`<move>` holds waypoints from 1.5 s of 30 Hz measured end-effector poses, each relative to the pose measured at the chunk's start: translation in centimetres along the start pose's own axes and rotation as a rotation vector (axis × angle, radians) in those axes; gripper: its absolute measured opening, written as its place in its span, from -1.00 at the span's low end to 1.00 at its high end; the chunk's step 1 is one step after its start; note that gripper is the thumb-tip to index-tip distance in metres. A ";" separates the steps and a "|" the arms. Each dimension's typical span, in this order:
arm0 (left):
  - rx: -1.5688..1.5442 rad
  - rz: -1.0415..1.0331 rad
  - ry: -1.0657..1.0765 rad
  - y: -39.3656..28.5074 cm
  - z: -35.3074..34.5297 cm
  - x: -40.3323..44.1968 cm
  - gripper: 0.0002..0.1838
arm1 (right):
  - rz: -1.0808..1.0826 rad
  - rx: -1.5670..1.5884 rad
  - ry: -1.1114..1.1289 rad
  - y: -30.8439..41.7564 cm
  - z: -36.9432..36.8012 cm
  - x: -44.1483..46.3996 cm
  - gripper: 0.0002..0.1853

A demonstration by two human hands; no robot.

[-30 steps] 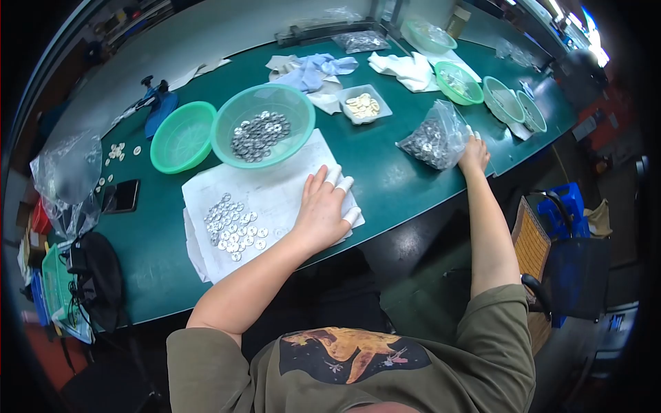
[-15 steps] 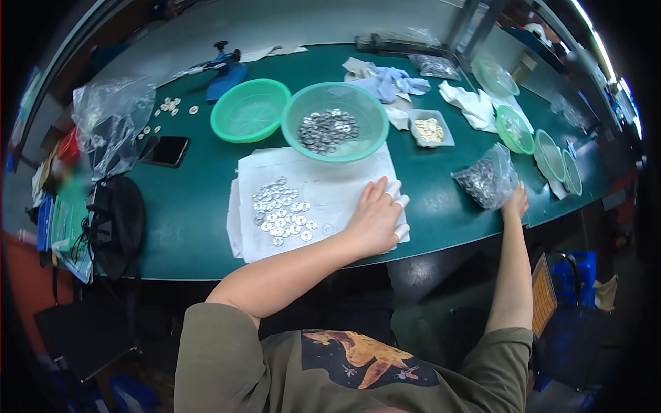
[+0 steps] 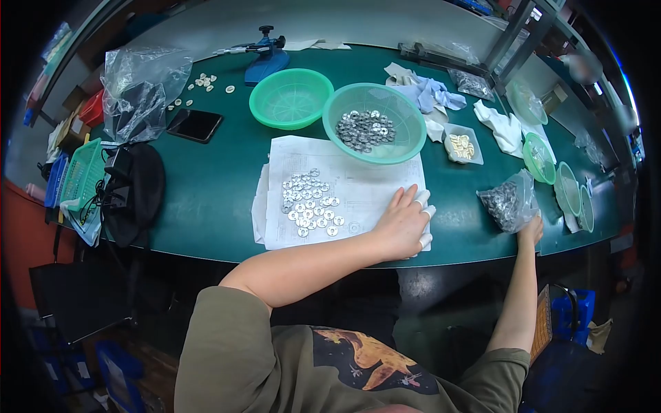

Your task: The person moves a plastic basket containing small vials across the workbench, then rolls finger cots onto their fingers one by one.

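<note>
My left hand [image 3: 405, 226] lies on the right edge of the white paper sheets [image 3: 372, 186], fingers stretched out, with white covers on some of them. Several shiny round metal pieces [image 3: 310, 203] are spread over the left half of the paper. Off to the right, a clear plastic bag [image 3: 508, 201] full of small dark metal parts rests on the table, and my right hand [image 3: 530, 230] has its fingers closed at the lower right edge of it. A pale green bowl [image 3: 413, 148] holding many similar metal pieces stands on the paper's back edge.
Left of that bowl is a brighter green basket [image 3: 265, 113]. A white dish [image 3: 470, 158] with cream pieces, cloths [image 3: 430, 93] and more green baskets [image 3: 539, 160] are on the right. At left lie a phone [image 3: 195, 126], a plastic sheet [image 3: 141, 89] and a black bag [image 3: 141, 193].
The camera view has shifted, so the table's things appear farther right. My left hand stays on the paper's right edge and my right hand at the plastic bag.
</note>
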State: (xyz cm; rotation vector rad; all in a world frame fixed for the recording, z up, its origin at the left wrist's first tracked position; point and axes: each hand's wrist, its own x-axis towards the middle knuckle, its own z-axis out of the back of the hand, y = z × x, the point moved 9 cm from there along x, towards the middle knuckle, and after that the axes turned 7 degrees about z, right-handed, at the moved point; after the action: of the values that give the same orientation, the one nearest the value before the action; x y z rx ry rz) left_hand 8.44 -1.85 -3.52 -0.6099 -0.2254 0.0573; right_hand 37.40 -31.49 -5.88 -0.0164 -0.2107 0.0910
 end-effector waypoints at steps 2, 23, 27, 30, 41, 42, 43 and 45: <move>0.015 -0.002 0.002 0.1 -0.2 0.0 -0.46 | -0.011 0.007 0.021 0.1 -0.1 0.1 -0.42; 0.034 -0.007 -0.008 0.1 -0.4 0.1 -0.45 | 0.018 -0.012 -0.119 -2.3 -2.3 2.5 -0.39; 0.056 -0.013 -0.019 0.0 -0.5 0.2 -0.46 | 0.029 -0.003 -0.119 -2.9 -2.6 3.1 -0.43; 0.056 0.005 -0.007 0.1 -0.6 0.2 -0.47 | 0.046 0.042 -0.111 -2.9 -2.9 3.1 -0.43; 0.042 -0.008 -0.018 0.0 -0.5 0.2 -0.46 | -0.027 0.132 -0.096 -3.7 -3.3 3.9 -0.42; 0.041 -0.006 -0.023 0.0 -0.5 0.2 -0.45 | -0.031 0.130 -0.099 -3.8 -3.6 4.0 -0.42; 0.040 -0.010 -0.022 0.0 -0.6 0.2 -0.45 | -0.041 0.112 -0.121 -4.0 -3.6 4.1 -0.42; 0.030 -0.015 -0.060 0.1 -0.6 0.1 -0.44 | -0.053 0.094 -0.143 -4.7 -3.8 4.4 -0.43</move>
State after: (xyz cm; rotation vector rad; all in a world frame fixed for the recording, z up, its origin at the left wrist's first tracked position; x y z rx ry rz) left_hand 8.71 -2.08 -3.99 -0.5768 -0.2865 0.0648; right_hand 42.86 -35.75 -8.59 0.0899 -0.3496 0.0489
